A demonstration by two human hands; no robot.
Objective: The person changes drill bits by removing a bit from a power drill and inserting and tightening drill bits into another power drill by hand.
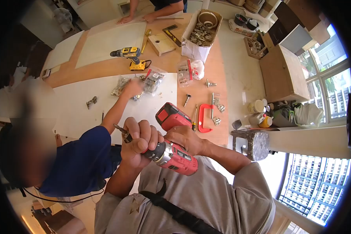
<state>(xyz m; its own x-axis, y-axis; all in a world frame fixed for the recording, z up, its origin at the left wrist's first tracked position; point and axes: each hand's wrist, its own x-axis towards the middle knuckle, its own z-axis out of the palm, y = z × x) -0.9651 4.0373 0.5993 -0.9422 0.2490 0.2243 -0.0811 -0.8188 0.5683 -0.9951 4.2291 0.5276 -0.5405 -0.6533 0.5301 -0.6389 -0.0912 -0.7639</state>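
Note:
A red and black cordless drill (179, 158) is held in front of my chest, its battery (173, 116) pointing toward the table. My left hand (139, 140) wraps around the black chuck at the front end, where a bit (120, 128) sticks out to the upper left. Around the handle, just below the battery, my right hand (186, 139) is closed; the trigger is hidden. On the table beyond the drill lie a red C-clamp (201, 117), a screwdriver (194, 119) and several metal hinges (219, 107).
A co-worker in a blue shirt (85, 158) reaches toward bagged hardware (154, 81) at my left. A yellow drill (132, 56) stands farther back, near a box of metal parts (201, 33). Another person's hands (150, 17) rest at the far end. A stool (253, 144) stands right.

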